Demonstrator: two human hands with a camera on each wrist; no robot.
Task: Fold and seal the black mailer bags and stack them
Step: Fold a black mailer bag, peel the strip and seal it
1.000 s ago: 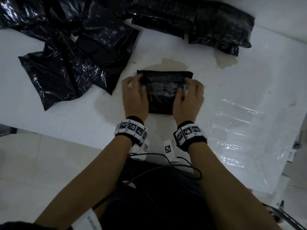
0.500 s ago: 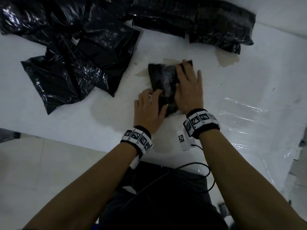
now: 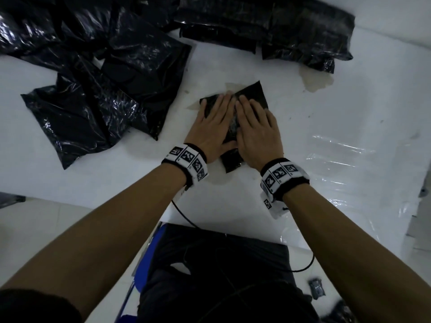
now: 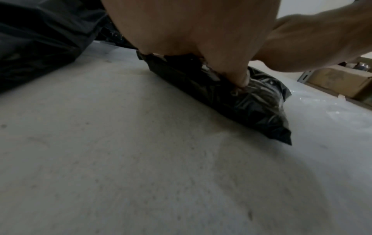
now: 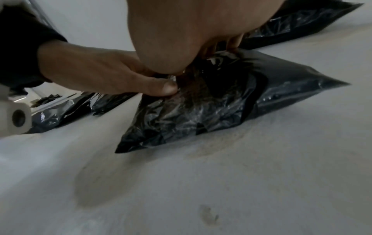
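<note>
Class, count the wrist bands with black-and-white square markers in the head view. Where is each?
2. One wrist band is on the left wrist, the other wrist band on the right wrist. None looks hidden.

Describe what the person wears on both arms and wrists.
Both forearms are bare. The left wrist band and right wrist band are black, each wrapped by a white strip of square black-and-white markers. A thin black cable trails from under the wrists. A dark sleeve edge shows lower left.
</note>
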